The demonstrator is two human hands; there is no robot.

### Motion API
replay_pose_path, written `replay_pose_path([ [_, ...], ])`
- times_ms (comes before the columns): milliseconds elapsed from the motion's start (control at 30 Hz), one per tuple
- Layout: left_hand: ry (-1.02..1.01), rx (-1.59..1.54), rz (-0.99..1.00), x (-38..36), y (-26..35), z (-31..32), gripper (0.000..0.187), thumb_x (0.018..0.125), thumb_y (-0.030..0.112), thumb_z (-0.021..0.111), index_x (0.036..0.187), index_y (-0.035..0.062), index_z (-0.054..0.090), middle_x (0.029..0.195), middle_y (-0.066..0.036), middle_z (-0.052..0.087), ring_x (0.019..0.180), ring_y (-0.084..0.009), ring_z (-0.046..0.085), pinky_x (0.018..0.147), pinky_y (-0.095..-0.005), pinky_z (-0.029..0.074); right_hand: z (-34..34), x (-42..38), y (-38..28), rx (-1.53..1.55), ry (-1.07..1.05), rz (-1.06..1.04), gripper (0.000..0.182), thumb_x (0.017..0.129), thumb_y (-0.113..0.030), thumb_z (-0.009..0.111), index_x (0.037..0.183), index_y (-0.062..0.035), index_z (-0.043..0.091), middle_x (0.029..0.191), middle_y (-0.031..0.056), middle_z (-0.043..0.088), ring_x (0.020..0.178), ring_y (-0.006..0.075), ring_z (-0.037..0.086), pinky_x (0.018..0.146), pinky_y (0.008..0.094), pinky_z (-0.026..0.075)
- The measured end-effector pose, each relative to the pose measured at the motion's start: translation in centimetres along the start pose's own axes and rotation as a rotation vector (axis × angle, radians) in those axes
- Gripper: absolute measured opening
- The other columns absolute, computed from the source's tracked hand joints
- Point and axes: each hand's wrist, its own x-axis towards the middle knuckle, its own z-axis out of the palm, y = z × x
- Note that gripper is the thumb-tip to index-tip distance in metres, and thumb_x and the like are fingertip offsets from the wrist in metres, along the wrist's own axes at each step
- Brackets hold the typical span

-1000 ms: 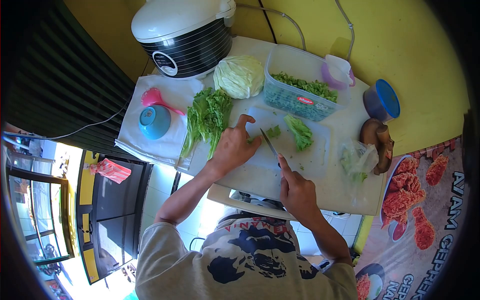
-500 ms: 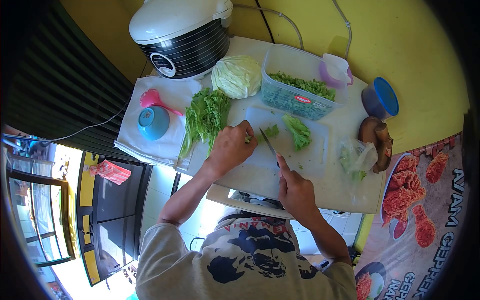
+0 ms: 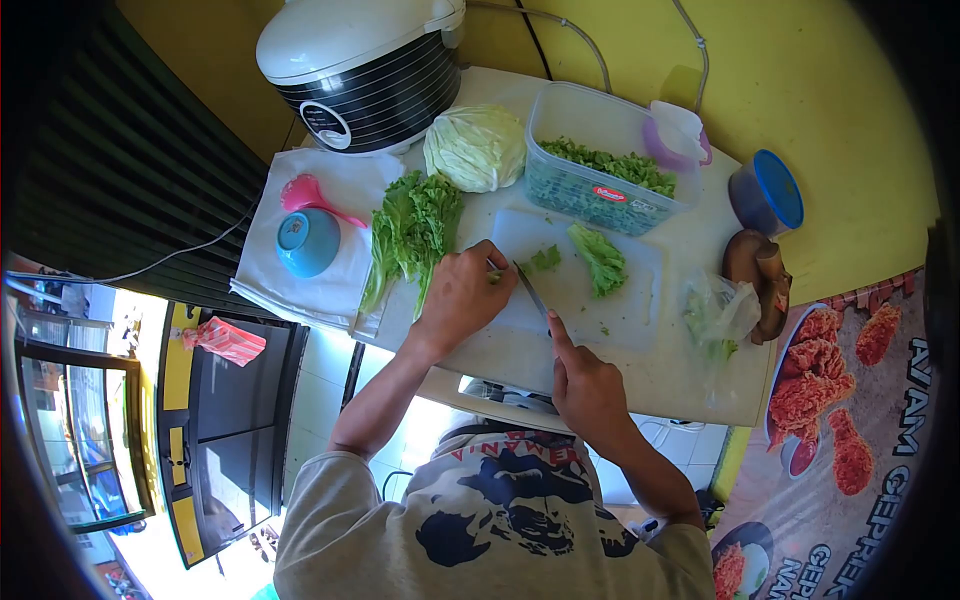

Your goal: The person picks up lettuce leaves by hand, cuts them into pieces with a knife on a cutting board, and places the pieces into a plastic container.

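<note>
My right hand [image 3: 582, 385] grips a knife [image 3: 531, 290] whose blade points away from me over the white cutting board [image 3: 620, 320]. My left hand [image 3: 460, 295] is curled, pressing a small piece of lettuce [image 3: 494, 275] against the board right beside the blade. Cut lettuce bits [image 3: 545, 258] and a larger lettuce chunk [image 3: 600, 260] lie on the board past the knife. A bunch of leaf lettuce [image 3: 410, 235] lies left of my left hand.
A cabbage head [image 3: 475, 148], a rice cooker [image 3: 355, 65] and a clear container of chopped greens [image 3: 605, 170] stand at the back. A blue bowl [image 3: 307, 243] and pink spoon [image 3: 310, 195] rest on a cloth at the left. A blue-lidded jar [image 3: 768, 195] and plastic bag [image 3: 715, 320] sit at the right.
My left hand's fingers have curled in over the lettuce piece, and the knife has shifted slightly left toward that hand. The view has tilted a little.
</note>
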Motion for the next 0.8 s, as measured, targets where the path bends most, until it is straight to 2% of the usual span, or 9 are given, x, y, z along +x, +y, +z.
replay_pose_path([
  [233, -0.022, 0.102, -0.006, 0.2, 0.1, -0.5, 0.018, 0.085, 0.016, 0.075, 0.089, -0.0012, 0.071, 0.07, -0.02, 0.07, 0.064, -0.0346, 0.072, 0.064, -0.0412, 0.056, 0.2, -0.1, 0.0, 0.007, 0.025, -0.011, 0.068, 0.095, -0.001, 0.061, 0.159, -0.009, 0.041, 0.075, 0.0145, 0.065, 0.057, 0.032, 0.064, 0.054, 0.0436, 0.053],
  [400, -0.006, 0.055, 0.015, 0.1, -0.4, -0.3, 0.017, 0.085, 0.015, 0.075, 0.089, -0.0011, 0.07, 0.071, -0.021, 0.07, 0.067, -0.0354, 0.073, 0.067, -0.0418, 0.056, 0.3, -0.7, -0.2, -0.018, 0.024, -0.015, 0.069, 0.094, 0.0, 0.062, 0.159, -0.0093, 0.041, 0.074, 0.0136, 0.065, 0.055, 0.0308, 0.064, 0.052, 0.0428, 0.053],
  [533, -0.012, 0.071, 0.028, 0.2, -0.4, -0.3, 0.018, 0.085, 0.015, 0.075, 0.09, -0.0015, 0.071, 0.071, -0.02, 0.07, 0.068, -0.0363, 0.073, 0.068, -0.0418, 0.057, 0.6, 0.1, -0.5, -0.084, 0.024, -0.02, 0.07, 0.094, -0.002, 0.063, 0.16, -0.0104, 0.042, 0.072, 0.0123, 0.063, 0.052, 0.0294, 0.062, 0.049, 0.0425, 0.052],
  [633, -0.041, 0.039, -0.035, 0.3, -0.3, -0.4, 0.018, 0.085, 0.015, 0.075, 0.09, -0.0012, 0.071, 0.071, -0.02, 0.07, 0.068, -0.0371, 0.072, 0.069, -0.0419, 0.057, 1.3, 1.1, -0.2, -0.118, 0.045, -0.039, 0.071, 0.093, -0.005, 0.064, 0.16, -0.0106, 0.041, 0.072, 0.0116, 0.062, 0.049, 0.0289, 0.061, 0.048, 0.0428, 0.052],
  [733, -0.016, 0.071, 0.038, 0.2, -0.6, -0.4, 0.018, 0.085, 0.016, 0.076, 0.091, -0.0006, 0.072, 0.072, -0.021, 0.07, 0.068, -0.0367, 0.073, 0.068, -0.042, 0.057, 1.2, 1.2, -0.2, -0.142, 0.03, -0.056, 0.074, 0.091, -0.009, 0.065, 0.161, -0.0102, 0.039, 0.073, 0.0119, 0.062, 0.048, 0.0294, 0.061, 0.047, 0.0437, 0.054],
  [800, -0.027, 0.062, 0.013, 0.1, -0.3, -0.6, 0.018, 0.086, 0.017, 0.076, 0.091, -0.0002, 0.072, 0.072, -0.021, 0.07, 0.068, -0.0362, 0.073, 0.068, -0.0423, 0.057, 0.9, 0.7, 0.2, -0.132, 0.043, -0.068, 0.074, 0.092, -0.009, 0.064, 0.161, -0.0107, 0.039, 0.073, 0.0121, 0.062, 0.048, 0.03, 0.061, 0.048, 0.044, 0.054],
])
